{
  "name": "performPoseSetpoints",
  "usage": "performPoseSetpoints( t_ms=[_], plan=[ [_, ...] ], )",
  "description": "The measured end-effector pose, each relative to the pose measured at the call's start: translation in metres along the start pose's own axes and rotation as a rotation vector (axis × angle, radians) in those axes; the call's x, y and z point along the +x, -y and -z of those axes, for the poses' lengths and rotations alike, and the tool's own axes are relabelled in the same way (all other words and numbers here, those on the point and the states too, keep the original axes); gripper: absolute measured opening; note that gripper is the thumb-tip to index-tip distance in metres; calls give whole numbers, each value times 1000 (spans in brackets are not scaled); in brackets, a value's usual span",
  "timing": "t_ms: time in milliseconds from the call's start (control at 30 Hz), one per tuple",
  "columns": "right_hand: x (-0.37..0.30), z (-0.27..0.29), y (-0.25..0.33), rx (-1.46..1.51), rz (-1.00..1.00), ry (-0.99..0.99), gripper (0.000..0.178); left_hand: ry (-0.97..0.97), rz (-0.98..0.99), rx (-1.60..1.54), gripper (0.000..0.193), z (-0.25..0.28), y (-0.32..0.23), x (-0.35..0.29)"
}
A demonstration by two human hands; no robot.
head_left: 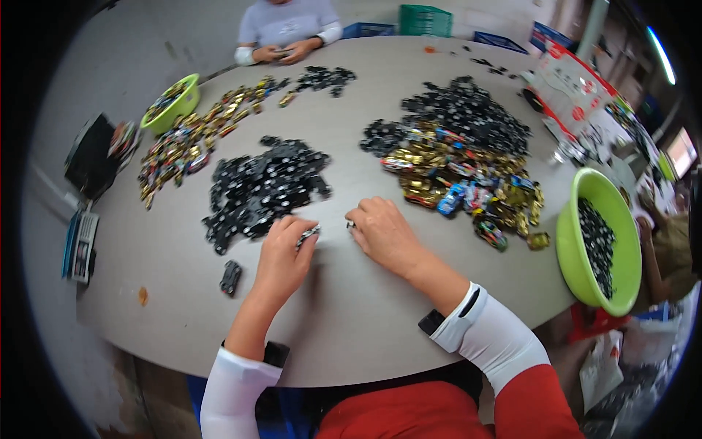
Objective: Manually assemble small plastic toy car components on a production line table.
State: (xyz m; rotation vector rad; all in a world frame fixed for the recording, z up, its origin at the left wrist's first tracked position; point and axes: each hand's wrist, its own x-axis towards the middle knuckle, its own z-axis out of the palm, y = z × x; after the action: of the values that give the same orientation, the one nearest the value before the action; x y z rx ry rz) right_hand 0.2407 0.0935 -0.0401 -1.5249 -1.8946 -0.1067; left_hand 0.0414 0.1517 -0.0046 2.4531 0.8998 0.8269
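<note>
Two bare hands are worked close together at the round grey table (351, 322). A small black toy-car chassis (308, 235) is pinched in the left hand (284, 256). The right hand (382, 230) is curled around a tiny metal piece (351, 224), held near for fitting. The heap of black chassis parts (263, 186) is kept just beyond the fingers, within reach.

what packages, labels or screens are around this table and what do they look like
White bag with red printed patches: far right of the table, crumpled and lying flat.
Dark flat box: beyond the table's left edge, rectangular, black, with colourful items along its right side.
Blue-and-white packs: left edge, below the box, flat and stacked.
Bright panel: far right rim, possibly a screen; too small to tell.
</note>
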Motion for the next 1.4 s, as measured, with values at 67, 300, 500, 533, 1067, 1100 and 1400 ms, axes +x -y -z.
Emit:
performPoseSetpoints(
  t_ms=[67,300,500,533,1067,1100,1400],
  plan=[
    [-5,32,5,-61,-77,-86,11,17,-20,-52,14,-10,0,-4],
    [-98,231,-39,-673,-449,-306,23,285,-102,-90,30,-54,-42,11],
    [-173,308,-76,-735,-776,-262,20,392,-179,147,35,-72,-44,21],
    [-172,306,-74,-742,-819,-208,21,398,-157,156,32,-74,-40,20],
    [-56,121,-27,-77,-218,-26,18,261,740,-1059,40,-35,-21,-6],
    [-47,102,-34,-72,-213,-26,18,223,762,-1089,40,-33,-19,-9],
    [-26,34,-62,-237,-291,-7,8,135,310,-663,28,-53,-14,-23]
  ],
)
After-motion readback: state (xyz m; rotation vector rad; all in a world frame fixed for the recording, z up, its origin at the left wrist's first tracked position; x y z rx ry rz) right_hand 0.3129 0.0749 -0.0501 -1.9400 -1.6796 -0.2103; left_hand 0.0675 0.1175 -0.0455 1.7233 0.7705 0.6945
